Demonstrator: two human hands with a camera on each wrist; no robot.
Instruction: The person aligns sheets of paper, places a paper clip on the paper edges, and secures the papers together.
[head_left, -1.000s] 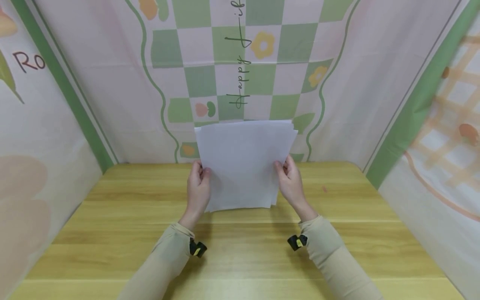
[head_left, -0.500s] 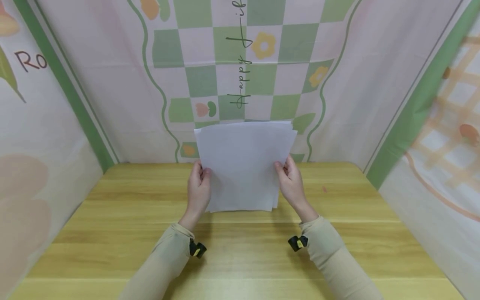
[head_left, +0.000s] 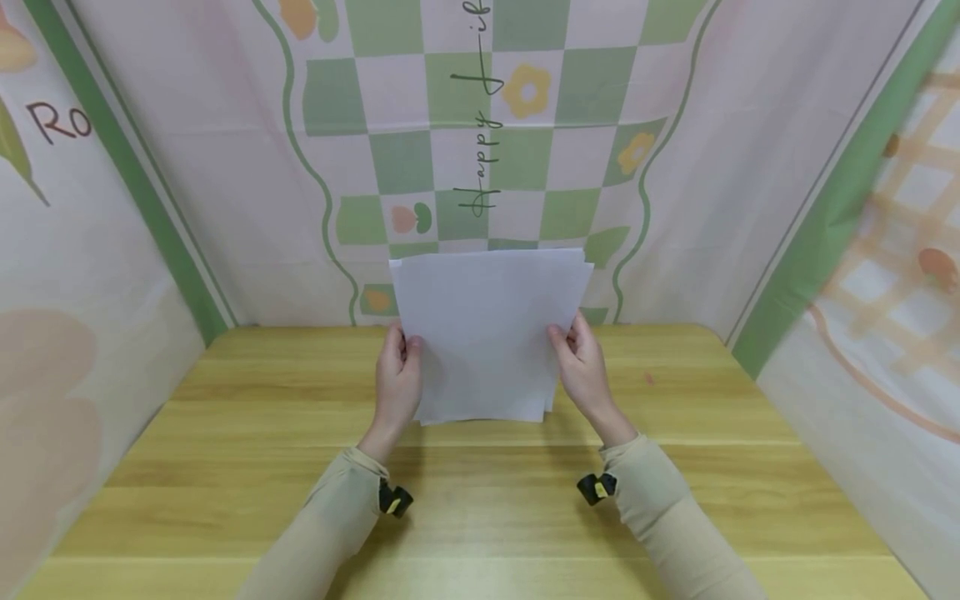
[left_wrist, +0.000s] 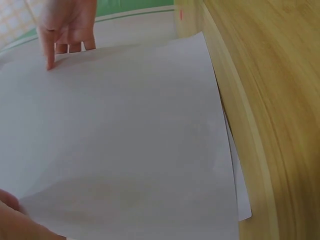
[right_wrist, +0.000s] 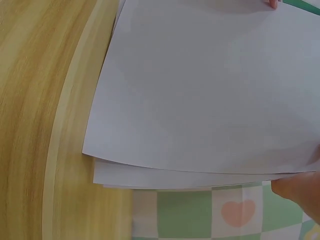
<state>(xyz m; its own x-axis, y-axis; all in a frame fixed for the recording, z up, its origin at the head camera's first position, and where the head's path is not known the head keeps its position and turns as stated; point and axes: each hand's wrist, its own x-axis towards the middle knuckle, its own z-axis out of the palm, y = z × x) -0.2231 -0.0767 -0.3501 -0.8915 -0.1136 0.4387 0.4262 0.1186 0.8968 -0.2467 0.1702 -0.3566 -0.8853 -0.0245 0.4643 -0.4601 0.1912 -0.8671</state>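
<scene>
A small stack of white paper sheets (head_left: 487,333) stands tilted upright over the table, its sheets not quite lined up at the edges. My left hand (head_left: 397,375) grips the stack's left edge, thumb on the front face and fingers behind. On the opposite edge my right hand (head_left: 583,367) holds it the same way. From the right wrist, sheets fan out in offset layers below the front sheet (right_wrist: 200,90). The left wrist view has the front sheet (left_wrist: 130,130) with a rear one peeking out by the lower edge. Fingers behind the paper are mostly hidden.
The wooden table (head_left: 480,517) spreads beneath both arms. Behind it hangs a cloth with green and white checks (head_left: 457,92), and printed cloths flank both sides. A small reddish mark (head_left: 650,378) lies on the table at right. Each wrist wears a small black camera (head_left: 597,488).
The stack's top edge has sunk slightly, and its lower edge has shifted a little. Both hands keep their hold in nearly the same place.
</scene>
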